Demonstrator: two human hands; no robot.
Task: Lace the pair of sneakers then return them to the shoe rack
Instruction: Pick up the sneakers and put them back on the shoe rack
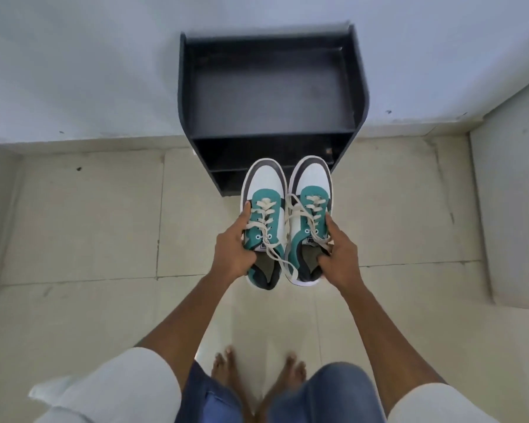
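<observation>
At the centre of the frame, 2 laced sneakers (286,221) are held side by side, 1 gripped by each of the hands, left (231,251) and right (339,254), below the dark shoe rack (272,96)

A pale tiled floor (89,215) carries a dark shoe rack (272,96), which stands against the white wall (74,62). The rack's top shelf (269,99) is bare, its lower tiers in shadow. Two bare feet (257,370) stand on the tiles near the rack.
</observation>
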